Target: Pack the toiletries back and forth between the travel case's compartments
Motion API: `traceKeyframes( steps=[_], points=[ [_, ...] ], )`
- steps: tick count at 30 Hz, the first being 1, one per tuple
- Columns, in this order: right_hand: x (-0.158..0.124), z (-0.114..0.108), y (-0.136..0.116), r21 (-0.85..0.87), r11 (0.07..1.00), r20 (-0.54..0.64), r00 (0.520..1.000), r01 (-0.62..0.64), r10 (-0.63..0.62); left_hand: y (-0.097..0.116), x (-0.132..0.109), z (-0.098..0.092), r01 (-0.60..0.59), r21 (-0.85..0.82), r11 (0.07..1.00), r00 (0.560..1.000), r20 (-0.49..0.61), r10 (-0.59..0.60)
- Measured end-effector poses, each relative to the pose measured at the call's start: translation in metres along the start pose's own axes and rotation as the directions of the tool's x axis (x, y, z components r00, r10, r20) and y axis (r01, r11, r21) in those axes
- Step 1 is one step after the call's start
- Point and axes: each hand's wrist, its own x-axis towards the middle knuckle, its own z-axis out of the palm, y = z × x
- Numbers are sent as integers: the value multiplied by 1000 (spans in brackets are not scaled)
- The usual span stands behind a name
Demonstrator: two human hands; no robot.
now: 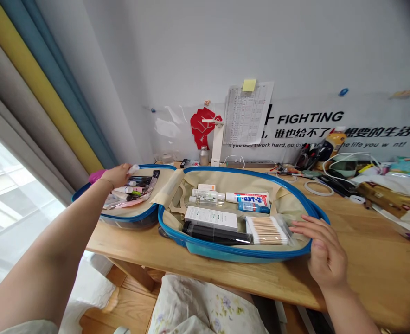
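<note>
Toiletry case [226,253], blue-edged with beige lining, lies unzipped and opened flat on the wooden surface [365,260], near its front edge. The near half is packed: a white box [211,217], a black bottle [215,233] lying on its side, a toothpaste tube [248,198] and a clear pack of cotton swabs [266,230]. The lid half [131,218], to the left, carries slim tubes and pens [135,185] under a clear pocket. Left hand [116,176] is stretched out over the far edge of that lid half, fingertips pinched on a small white piece [134,169]; what it is cannot be told. Right hand [325,253] lies palm down, fingers loose and spread on the case's right rim beside the swabs, gripping nothing. Judgement: the case looks soft-walled and floppy, stiffened only along the zip rim, so the rim is the sound place to hold. The filled half is likely the heavier and would sag if lifted by one corner. Contents sit loose and could slide. The white piece looks light, needing only a gentle pinch.
</note>
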Motion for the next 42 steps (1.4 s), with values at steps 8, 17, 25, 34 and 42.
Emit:
traceKeyframes(
  steps=[8,17,25,34,42],
  points=[
    [0,1,1,3,1000,-1,1000,14,-14,138,-3,-61,-549,-93,831,833,23,553],
    [0,0,0,-10,1000,6,1000,8,-8,216,-18,-20,-669,-152,727,656,338,675],
    [1,-1,-1,-4,1000,9,1000,2,-2,216,-20,-16,-638,-203,743,657,360,662],
    [-1,-1,3,-3,1000,19,1000,15,-15,205,-25,-25,-569,-340,748,700,276,658],
    [0,0,2,8,999,8,999,37,-37,85,0,-31,-147,-266,953,988,12,156]
  ],
)
